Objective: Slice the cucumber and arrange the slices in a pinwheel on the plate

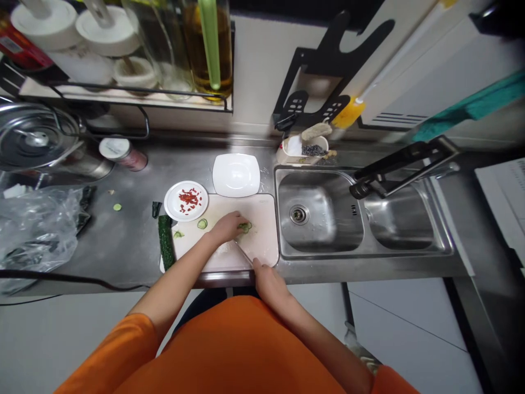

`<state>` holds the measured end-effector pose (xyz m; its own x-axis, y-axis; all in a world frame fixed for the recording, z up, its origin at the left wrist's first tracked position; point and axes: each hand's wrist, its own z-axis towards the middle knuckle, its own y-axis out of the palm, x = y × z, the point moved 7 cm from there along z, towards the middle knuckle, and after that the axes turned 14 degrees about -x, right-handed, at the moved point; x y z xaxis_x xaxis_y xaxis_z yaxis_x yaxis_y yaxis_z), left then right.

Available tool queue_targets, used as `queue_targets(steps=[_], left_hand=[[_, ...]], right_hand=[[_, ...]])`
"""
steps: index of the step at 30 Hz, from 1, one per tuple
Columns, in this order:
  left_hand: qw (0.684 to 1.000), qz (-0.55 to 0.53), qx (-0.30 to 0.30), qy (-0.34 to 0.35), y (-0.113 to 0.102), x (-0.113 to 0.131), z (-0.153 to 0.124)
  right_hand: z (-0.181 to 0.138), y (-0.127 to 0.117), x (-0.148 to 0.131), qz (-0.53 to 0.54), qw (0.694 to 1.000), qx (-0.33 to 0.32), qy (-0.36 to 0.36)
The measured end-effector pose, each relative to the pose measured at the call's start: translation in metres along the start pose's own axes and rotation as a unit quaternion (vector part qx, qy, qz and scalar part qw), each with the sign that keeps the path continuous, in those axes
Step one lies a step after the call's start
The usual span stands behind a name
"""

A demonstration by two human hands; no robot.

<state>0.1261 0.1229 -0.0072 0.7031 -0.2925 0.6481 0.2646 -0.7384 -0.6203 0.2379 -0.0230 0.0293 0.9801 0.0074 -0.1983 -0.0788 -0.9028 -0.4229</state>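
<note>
My left hand [228, 226] reaches over the white cutting board [266, 219]. Its fingers are closed on a few green cucumber slices [245, 227]. Low on the board, my right hand [268, 280] grips a knife [243, 253], whose blade slants up and left towards my left fingers. Another cucumber slice [202, 224] lies left of my left hand, and some thin green scraps [178, 234] are near the board's left side. A long dark-green cucumber [166, 242] rests across the board's left edge, with a short cucumber end [156, 209] above it.
Behind the board stand a white plate with red pieces [169, 204] and a white square dish [236, 174]. A double steel sink [320, 213] is on the right. A plastic bag [36, 230], a pot [53, 148] and a jar [123, 153] stand left, below a condiment rack [164, 98].
</note>
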Motion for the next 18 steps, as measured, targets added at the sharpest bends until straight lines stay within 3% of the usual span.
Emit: queue_targets(steps=[10, 15, 18], left_hand=[[0.999, -0.005, 0.025, 0.034, -0.001, 0.007, -0.001], [0.998, -0.041, 0.055, 0.006, -0.021, -0.01, -0.029], [0.999, -0.035, 0.029, -0.001, -0.026, -0.023, -0.043]], right_hand=[[0.001, 0.0, 0.001, -0.013, 1.0, 0.009, -0.008], [0.0, -0.004, 0.003, -0.007, 1.0, 0.006, -0.014], [0.0, -0.003, 0.006, 0.0, 1.0, 0.001, -0.015]])
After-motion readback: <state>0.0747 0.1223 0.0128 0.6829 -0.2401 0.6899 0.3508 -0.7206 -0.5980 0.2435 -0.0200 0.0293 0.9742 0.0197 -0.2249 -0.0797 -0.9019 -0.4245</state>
